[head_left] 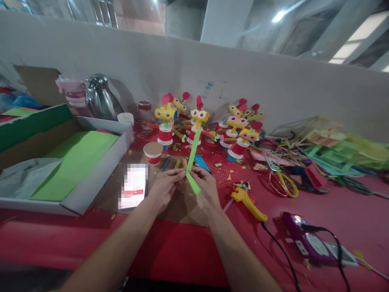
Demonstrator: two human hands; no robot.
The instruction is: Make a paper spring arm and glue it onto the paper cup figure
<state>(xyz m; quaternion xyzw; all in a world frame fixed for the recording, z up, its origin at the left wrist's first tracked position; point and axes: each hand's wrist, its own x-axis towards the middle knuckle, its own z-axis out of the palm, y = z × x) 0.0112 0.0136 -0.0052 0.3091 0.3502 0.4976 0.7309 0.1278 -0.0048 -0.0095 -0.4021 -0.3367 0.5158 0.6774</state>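
Both hands pinch a bright green paper strip (193, 154) near its bend, over a brown cardboard sheet (182, 213). One end of the strip points up and away; a shorter end slants down over my right hand. My left hand (166, 186) has thumb and fingertips closed at the strip's left side. On the other side, my right hand (206, 184) is closed on it as well. A blue paper piece (202, 163) lies just beyond my right hand. Past my left hand stands a red and white paper cup (153, 153) with a brown top.
Several cup figures (199, 117) with yellow heads stand at the back. A box (69, 202) with green paper and a lit phone (133, 186) are at left. To the right lie a yellow glue gun (249, 202), scissors (279, 178), a purple device (308, 239) and coloured paper scraps.
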